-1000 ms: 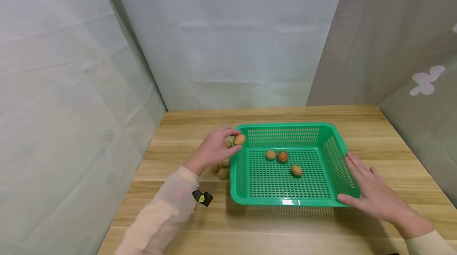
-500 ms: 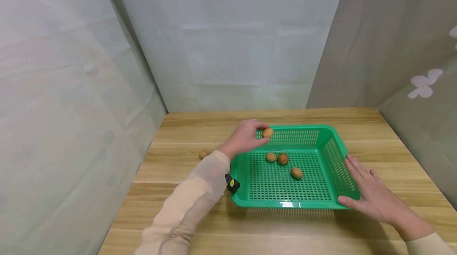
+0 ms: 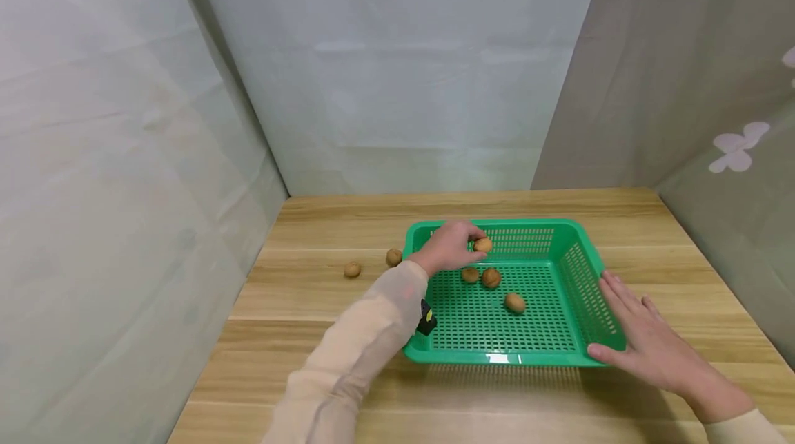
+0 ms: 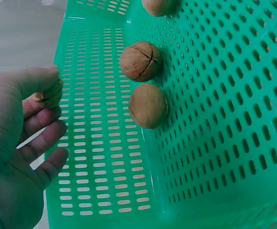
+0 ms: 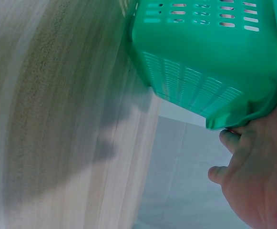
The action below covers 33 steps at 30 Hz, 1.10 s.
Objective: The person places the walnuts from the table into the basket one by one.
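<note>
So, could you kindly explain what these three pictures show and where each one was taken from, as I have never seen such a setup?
No machine here: a person works with two bare hands and wears three cameras. The head view looks down on a wooden table bearing a green perforated basket. The other two views come from cameras on the wrists.

The left hand is over the basket, with a walnut in the grip of its fingertips; the left wrist view shows the same nut pinched beside the thumb. Three more walnuts lie on the basket floor, and two loose walnuts sit on the table to its left.

The right hand rests flat against the basket's right near corner, fingers straight.
</note>
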{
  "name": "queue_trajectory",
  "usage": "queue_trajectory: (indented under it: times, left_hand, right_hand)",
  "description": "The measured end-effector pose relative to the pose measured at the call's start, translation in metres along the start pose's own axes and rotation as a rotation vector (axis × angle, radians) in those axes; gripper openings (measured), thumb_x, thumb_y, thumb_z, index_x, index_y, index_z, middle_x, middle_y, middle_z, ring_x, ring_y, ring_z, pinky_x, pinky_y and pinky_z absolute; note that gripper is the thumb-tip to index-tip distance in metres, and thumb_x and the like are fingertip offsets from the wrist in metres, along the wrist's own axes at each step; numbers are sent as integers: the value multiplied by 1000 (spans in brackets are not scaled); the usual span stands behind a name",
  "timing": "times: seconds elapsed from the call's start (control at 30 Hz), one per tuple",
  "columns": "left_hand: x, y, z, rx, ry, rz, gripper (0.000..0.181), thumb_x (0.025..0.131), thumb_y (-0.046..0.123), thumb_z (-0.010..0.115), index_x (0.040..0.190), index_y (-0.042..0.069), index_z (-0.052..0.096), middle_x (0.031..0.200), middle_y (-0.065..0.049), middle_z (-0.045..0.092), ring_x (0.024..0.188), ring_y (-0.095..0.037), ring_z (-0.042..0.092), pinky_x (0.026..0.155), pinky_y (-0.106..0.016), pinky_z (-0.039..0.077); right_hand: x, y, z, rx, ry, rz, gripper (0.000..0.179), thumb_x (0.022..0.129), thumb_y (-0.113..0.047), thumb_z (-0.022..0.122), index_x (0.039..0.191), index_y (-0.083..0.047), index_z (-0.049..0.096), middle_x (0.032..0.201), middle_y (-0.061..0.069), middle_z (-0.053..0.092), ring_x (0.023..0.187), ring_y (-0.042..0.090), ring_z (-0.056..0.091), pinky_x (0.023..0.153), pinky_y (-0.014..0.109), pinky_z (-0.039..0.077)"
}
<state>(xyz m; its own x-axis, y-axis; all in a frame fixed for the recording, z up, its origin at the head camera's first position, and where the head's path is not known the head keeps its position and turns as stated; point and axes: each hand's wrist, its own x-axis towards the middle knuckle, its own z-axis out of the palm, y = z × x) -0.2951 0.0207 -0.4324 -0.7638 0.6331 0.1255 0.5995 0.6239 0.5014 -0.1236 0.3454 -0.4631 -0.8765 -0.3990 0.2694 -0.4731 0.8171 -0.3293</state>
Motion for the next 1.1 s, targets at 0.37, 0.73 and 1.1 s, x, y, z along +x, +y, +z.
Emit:
queue_trajectory:
  times: [0.37, 0.73, 1.1]
  left_hand:
    - [2, -5, 10, 35, -118, 2, 35, 85, 31, 66, 116, 16, 63, 106, 9, 60, 88, -3, 53, 69, -20, 45]
    - [-1, -7, 18, 23, -197, -4, 22, 81, 26, 71, 102, 24, 67, 87, 16, 58, 78, -2, 52, 65, -23, 44]
    - [-1, -8, 21, 71, -218, 2, 23, 79, 26, 72, 102, 22, 68, 88, 16, 59, 81, -3, 52, 68, -21, 44]
  right_hand:
    - [1, 0, 0, -8, 4, 1, 103, 73, -40, 74, 147, -4, 11, 151, 13, 7, 138, 25, 3, 106, 48, -8]
    - [0, -2, -1, -12, 3, 2, 103, 73, -40, 74, 146, -3, 12, 151, 14, 8, 138, 24, 2, 106, 47, -8]
    - [0, 0, -1, -17, 3, -3, 103, 73, -43, 73, 146, -4, 12, 151, 14, 8, 138, 23, 2, 106, 48, -8]
